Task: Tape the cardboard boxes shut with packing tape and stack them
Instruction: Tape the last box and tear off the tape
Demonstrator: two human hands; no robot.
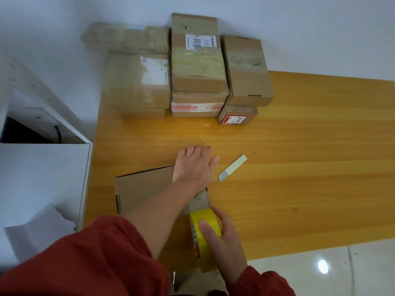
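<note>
Right hand: nearest to us, our right hand point(222, 236) is curled around the tape roll point(197, 217), thumb on its outer face, and holds it on edge.
Tape roll: yellow, it stands at the near end of the flat box point(145, 189), just beyond the right hand's thumb. A brownish strip runs from it away from us; we think it is drawn-out tape, but we cannot tell for sure.
Key relation: the strip's long axis goes near to far, from the right hand straight toward the left hand. We judge that the next pull must keep to this line, so the right hand does the moving.
Flat box: it lies on the tabletop point(299, 189), under the left forearm and to the left of both hands. Its top looks closed; what is inside is hidden.
Left hand: our left hand point(194, 165) lies flat with straight fingers on the far end of the box and presses it down, gripping nothing.
Cutter: the cutter point(232, 168) lies just to the right of the left hand, nearer to it than to the right hand, apart from the box.
Stacked boxes: well beyond the left hand, the stacked boxes point(198, 65) stand against the wall, all closed, several with tape. Their contents do not show.
</note>
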